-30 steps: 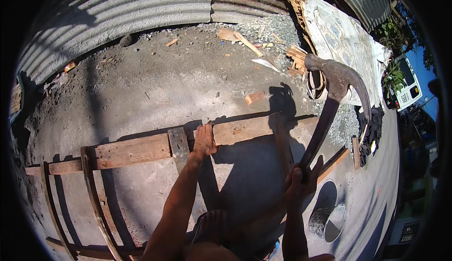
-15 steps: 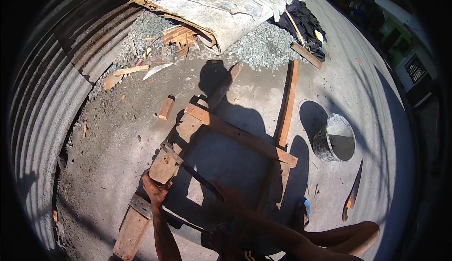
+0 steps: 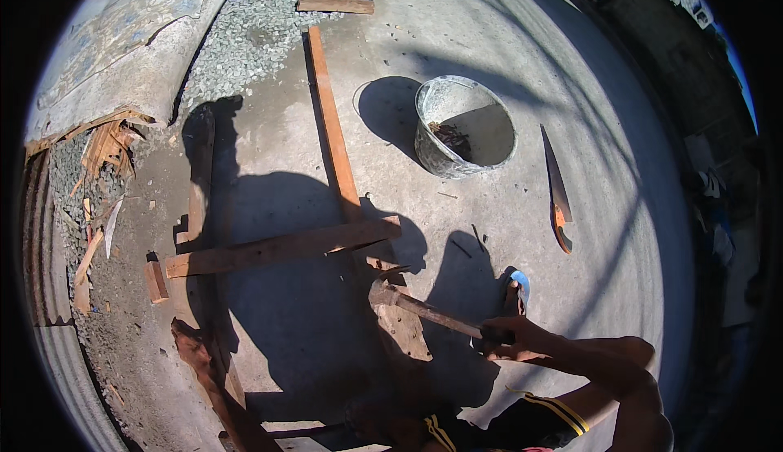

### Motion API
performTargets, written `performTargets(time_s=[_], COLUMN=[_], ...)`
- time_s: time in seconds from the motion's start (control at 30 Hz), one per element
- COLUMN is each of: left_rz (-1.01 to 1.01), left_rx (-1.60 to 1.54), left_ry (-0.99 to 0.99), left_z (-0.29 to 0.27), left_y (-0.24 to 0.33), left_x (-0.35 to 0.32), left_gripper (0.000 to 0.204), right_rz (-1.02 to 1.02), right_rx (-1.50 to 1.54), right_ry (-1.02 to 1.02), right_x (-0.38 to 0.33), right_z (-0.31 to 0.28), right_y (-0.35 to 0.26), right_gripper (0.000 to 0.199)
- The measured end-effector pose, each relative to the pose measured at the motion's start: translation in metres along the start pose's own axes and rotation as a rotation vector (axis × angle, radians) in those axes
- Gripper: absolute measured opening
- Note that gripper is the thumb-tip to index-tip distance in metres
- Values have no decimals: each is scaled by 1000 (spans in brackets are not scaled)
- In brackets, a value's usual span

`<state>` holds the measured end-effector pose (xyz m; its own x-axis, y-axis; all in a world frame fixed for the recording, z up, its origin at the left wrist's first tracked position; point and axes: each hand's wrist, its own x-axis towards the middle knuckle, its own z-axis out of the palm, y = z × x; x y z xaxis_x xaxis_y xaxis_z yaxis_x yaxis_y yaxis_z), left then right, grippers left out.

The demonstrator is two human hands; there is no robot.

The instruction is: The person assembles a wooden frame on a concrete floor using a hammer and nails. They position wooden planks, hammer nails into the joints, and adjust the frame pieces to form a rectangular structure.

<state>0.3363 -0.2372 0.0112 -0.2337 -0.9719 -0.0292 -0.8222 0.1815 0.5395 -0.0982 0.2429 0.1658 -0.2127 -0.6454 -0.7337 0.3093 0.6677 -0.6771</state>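
My right hand (image 3: 504, 339) is wrapped round the dark grip of a claw hammer (image 3: 440, 315). The hammer's head lies over the right-hand board (image 3: 405, 334) of a wooden frame; whether it touches the wood is unclear. A crosspiece (image 3: 281, 250) spans the frame from left to right. My left hand (image 3: 193, 344) is in shadow at the frame's left board (image 3: 231, 378), and its fingers are too dark to make out. A long narrow wooden strip (image 3: 333, 126) stretches away beyond the crosspiece.
Right of the strip stands a grey-smeared bucket (image 3: 503, 152) with rusty bits inside. A handsaw (image 3: 556, 191) with an orange handle lies farther right. A short wood block (image 3: 155, 281) rests left of the crosspiece. Gravel (image 3: 245, 44) and corrugated sheeting (image 3: 69, 383) border the left side.
The view has swung to the right. My right hand has carried the hammer from the left board over to the right one. My left hand remains by the left board.
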Motion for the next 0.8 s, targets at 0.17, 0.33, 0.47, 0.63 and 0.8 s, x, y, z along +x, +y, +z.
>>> performTargets(time_s=[0.17,0.33,0.47,0.63,0.8], left_rz=[35,-7,386,41,-165], left_rx=[121,162,122,-513,-309], left_ry=[24,45,454,-328,-823], left_z=[1,5,40,130,112], left_y=[-5,-17,7,72,149], left_x=[8,17,-29,-207,-306], left_gripper=[73,71,71,81,77], right_rz=[126,-219,-102,-215,-220], right_rx=[48,-854,-757,-618,-592], right_ry=[50,402,318,1125,1454], right_x=[21,80,123,197,227], right_z=[-2,-11,-31,-67,-79], right_y=[85,107,82,64,80], right_gripper=[70,38,40,44,48])
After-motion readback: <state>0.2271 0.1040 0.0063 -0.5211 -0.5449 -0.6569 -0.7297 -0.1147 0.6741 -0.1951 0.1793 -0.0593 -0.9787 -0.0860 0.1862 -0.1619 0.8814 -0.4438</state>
